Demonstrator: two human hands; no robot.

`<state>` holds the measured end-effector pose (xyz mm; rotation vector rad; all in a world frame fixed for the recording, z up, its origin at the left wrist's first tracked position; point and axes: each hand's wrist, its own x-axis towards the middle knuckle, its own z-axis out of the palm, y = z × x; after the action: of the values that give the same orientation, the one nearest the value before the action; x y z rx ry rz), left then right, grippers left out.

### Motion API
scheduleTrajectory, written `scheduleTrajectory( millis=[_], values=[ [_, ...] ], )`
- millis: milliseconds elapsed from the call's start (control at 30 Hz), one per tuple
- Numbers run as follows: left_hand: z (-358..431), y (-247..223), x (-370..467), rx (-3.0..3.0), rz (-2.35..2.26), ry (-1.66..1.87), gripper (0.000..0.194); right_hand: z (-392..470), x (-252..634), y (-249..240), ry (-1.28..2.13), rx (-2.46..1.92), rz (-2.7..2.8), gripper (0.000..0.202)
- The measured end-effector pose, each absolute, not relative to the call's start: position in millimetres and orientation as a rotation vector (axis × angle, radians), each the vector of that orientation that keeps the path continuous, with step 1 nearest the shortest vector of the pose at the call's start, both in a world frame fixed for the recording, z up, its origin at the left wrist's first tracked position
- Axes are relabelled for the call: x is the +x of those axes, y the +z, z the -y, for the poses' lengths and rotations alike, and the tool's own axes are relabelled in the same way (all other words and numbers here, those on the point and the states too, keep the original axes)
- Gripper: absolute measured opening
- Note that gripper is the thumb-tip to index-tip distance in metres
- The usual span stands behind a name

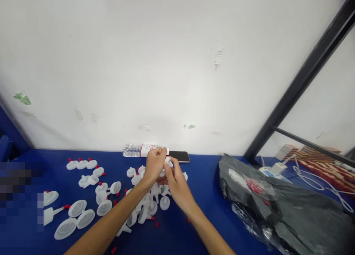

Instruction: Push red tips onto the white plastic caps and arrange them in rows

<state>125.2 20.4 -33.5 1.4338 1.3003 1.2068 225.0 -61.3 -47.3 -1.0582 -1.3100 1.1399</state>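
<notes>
My left hand (155,164) and my right hand (176,179) meet above the blue table, just in front of a water bottle. Between them is a white plastic nozzle cap (167,161), partly covered by fingers. My right thumb and fingers pinch it. The left fingers are curled closed against its side; whatever they grip is hidden. Beneath both hands lies a loose pile of white nozzle caps (152,207), some with red tips. Small loose red tips (156,224) are scattered around the pile.
More white nozzle caps (65,228) lie in groups at the left. The clear water bottle (132,150) and a dark phone (180,157) rest by the wall. A grey plastic bag (299,210) covers the right side, near a white cable (327,184) and a black metal post (294,88).
</notes>
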Motion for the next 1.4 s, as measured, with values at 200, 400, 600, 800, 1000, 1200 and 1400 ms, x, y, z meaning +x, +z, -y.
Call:
scheduleTrajectory(
  millis=[200,400,600,800,1000,1200,1400],
  values=[
    [-20.0,-37.1,125.7,1.357,-1.342,1.191,0.039,63.1,226.6,-42.1,1.168,-1.047,1.236,0.051],
    [-19.5,-29.8,124.2,1.394,-1.373,1.210,0.038,65.3,227.5,-38.9,1.279,-1.063,1.192,0.057],
    [-24.0,-29.8,121.5,1.483,-1.408,1.181,0.039,52.2,245.8,-40.8,0.933,-1.243,1.444,0.047],
    [-32.2,-30.4,114.0,1.603,-1.388,1.064,0.039,45.3,270.7,-30.9,0.696,-1.401,1.583,0.034],
    [-32.1,-30.6,109.5,1.714,-1.335,0.877,0.038,49.5,273.5,-32.0,0.511,-1.561,1.712,0.026],
    [-36.9,-32.9,107.9,1.657,-1.209,0.824,0.038,50.7,276.6,-25.6,0.366,-1.647,1.668,0.031],
    [-45.2,-31.2,110.1,1.521,-1.105,0.797,0.038,49.3,277.0,-24.2,0.323,-1.635,1.651,0.033]
  ],
)
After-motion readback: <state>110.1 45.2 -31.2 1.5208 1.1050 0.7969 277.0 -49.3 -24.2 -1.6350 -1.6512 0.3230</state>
